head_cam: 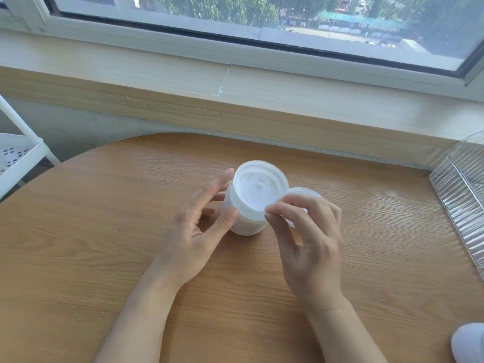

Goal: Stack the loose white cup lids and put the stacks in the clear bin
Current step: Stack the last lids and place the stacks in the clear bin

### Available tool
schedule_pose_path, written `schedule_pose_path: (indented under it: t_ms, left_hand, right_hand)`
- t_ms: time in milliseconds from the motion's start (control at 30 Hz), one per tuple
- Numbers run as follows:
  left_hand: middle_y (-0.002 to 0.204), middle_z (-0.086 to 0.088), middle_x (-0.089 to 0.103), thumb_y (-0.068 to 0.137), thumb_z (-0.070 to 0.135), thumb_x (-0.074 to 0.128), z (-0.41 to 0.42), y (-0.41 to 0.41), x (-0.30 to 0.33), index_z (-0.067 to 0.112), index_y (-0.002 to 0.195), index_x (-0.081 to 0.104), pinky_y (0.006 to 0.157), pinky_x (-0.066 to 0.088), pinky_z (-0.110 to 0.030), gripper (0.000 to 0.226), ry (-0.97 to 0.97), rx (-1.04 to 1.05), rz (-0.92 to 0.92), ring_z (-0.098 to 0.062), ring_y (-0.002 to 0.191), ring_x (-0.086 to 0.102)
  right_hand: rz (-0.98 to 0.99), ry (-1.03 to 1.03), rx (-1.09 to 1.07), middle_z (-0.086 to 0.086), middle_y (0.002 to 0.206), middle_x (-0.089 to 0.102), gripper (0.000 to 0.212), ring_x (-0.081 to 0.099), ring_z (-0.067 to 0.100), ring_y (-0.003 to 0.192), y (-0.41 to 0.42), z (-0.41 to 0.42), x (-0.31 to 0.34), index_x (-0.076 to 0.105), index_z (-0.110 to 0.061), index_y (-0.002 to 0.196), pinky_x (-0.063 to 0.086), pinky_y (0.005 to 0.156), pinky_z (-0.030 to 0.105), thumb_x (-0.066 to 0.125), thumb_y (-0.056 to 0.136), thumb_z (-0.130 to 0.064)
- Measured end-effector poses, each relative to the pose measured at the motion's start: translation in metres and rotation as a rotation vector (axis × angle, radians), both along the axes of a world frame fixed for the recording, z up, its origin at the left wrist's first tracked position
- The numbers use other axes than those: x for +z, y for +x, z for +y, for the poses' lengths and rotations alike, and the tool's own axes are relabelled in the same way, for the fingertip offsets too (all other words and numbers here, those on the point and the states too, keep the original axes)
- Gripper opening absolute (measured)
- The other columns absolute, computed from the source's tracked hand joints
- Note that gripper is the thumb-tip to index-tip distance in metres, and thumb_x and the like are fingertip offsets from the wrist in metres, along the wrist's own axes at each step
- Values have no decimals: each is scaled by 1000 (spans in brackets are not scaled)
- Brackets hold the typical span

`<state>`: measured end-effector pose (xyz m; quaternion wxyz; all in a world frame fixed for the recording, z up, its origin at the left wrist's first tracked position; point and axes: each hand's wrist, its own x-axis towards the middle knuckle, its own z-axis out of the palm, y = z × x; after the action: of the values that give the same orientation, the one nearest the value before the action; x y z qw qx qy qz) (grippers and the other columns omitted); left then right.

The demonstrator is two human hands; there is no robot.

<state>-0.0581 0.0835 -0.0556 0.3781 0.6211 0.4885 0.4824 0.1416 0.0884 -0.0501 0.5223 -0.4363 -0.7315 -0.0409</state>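
Note:
A stack of white cup lids (pixel 248 221) stands on the wooden table (pixel 104 244) near its middle. My left hand (pixel 201 226) steadies the stack from the left, thumb and fingers against its side. My right hand (pixel 306 231) pinches the near rim of the top lid (pixel 258 188), which sits tilted on the stack. Another white lid (pixel 303 192) lies just behind my right hand, partly hidden by it. The clear ribbed bin (pixel 461 200) stands at the table's right edge.
A wooden window sill (pixel 235 95) runs along the wall behind the table. A white perforated rack (pixel 15 158) stands off the table at the left. A white rounded object (pixel 468 344) shows at the bottom right corner.

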Motion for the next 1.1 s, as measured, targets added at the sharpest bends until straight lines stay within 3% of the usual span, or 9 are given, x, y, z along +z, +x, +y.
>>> schedule_pose_path:
  t_ms: [167,267,367,433,533,633,733,900,1100]
  left_hand:
    - [145,17,60,95,61,59,0,0,-1,50,152,44,112,44,-51,60,9,13,-20,-16,140,52]
    - [144,19,59,93,71,55,-1,3,1,56,151,41,107,48,-44,62,25,31,-3,-15,137,55]
    - [143,16,60,95,63,56,-2,7,1,58,150,42,105,51,-39,57,33,44,-6,-17,134,57]
    - [142,14,61,97,58,55,-3,7,1,59,149,43,107,51,-39,53,43,46,-1,-20,135,56]
    - [142,16,60,99,56,54,-3,8,2,62,148,42,107,51,-42,51,55,48,32,-20,135,55]
    - [144,20,58,99,54,54,-3,8,2,63,147,42,107,51,-44,49,64,49,46,-18,135,55]
    - [143,20,59,99,55,54,-2,8,1,61,147,44,104,53,-37,49,52,47,46,-17,130,59]
    - [135,21,65,96,64,53,0,5,-2,56,146,49,100,51,-22,51,4,83,26,-9,125,63]
    - [138,24,63,95,64,55,3,5,-6,43,148,51,106,51,-35,57,3,120,80,-3,131,58]
  right_hand:
    - [-35,-67,47,-5,109,68,11,64,15,102,3,1,-3,79,-17,101,44,94,42,72,100,-25]
    - [41,-169,30,-1,127,61,32,55,9,121,2,0,-2,72,-16,125,42,103,43,64,101,-35]
    - [31,-300,52,-1,148,51,51,44,8,138,-3,1,-5,53,-13,150,37,114,40,51,106,-38]
    - [9,-357,70,-2,156,46,55,41,10,144,-6,3,-7,46,-13,156,33,118,35,45,108,-40]
    - [45,-391,74,-3,160,43,57,35,8,149,-6,3,-8,41,-14,159,28,122,29,44,109,-41]
    - [87,-421,73,-4,159,44,58,36,9,150,-4,5,-10,42,-15,158,30,123,31,44,109,-44]
    - [85,-446,95,-4,157,48,58,39,10,148,-4,6,-12,44,-16,157,35,120,39,44,108,-46]
    - [113,-511,120,-6,156,48,60,39,10,148,-5,7,-11,45,-18,157,35,120,36,47,106,-50]
    - [49,-490,79,-10,151,52,60,40,3,141,-6,9,-7,49,-19,154,35,118,34,52,104,-52]
